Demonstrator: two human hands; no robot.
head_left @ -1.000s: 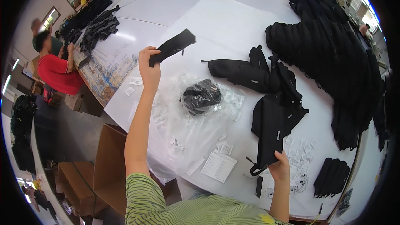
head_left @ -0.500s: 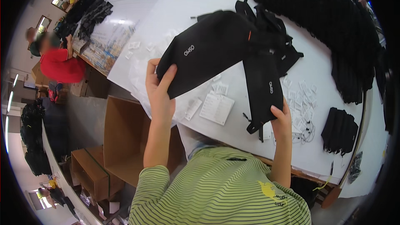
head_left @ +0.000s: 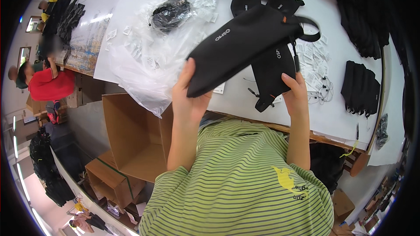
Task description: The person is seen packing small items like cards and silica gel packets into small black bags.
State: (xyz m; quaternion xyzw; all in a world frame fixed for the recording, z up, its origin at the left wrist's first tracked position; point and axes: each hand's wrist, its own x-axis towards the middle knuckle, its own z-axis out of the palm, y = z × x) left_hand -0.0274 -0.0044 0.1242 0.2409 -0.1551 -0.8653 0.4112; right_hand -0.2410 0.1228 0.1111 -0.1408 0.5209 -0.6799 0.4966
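Note:
My left hand (head_left: 190, 91) grips the near-left end of a long black fabric pouch (head_left: 240, 46) with pale lettering. This pouch slants up to the right and ends in a wrist loop (head_left: 313, 32). It lies across a second black pouch (head_left: 271, 76), hiding part of it. The fingers of my right hand (head_left: 296, 91) are closed on that second pouch's right edge, its cord and small tab hanging toward me. Beyond both, more black pouches (head_left: 247, 6) lie loosely on the white table (head_left: 245, 118).
Crumpled clear plastic bags (head_left: 153, 52) lie at the left, one around something black. Small white tags (head_left: 313, 61) and thin cords are scattered at the right, near stacked pouches (head_left: 361, 87). A large black heap fills the far right. An open cardboard box (head_left: 131, 135) stands left below the table edge.
The view has shifted, bringing the plastic bags out from behind the pouch. The left-hand pouch has come closer and away from the pile, its loop now showing. Both hands keep their hold.

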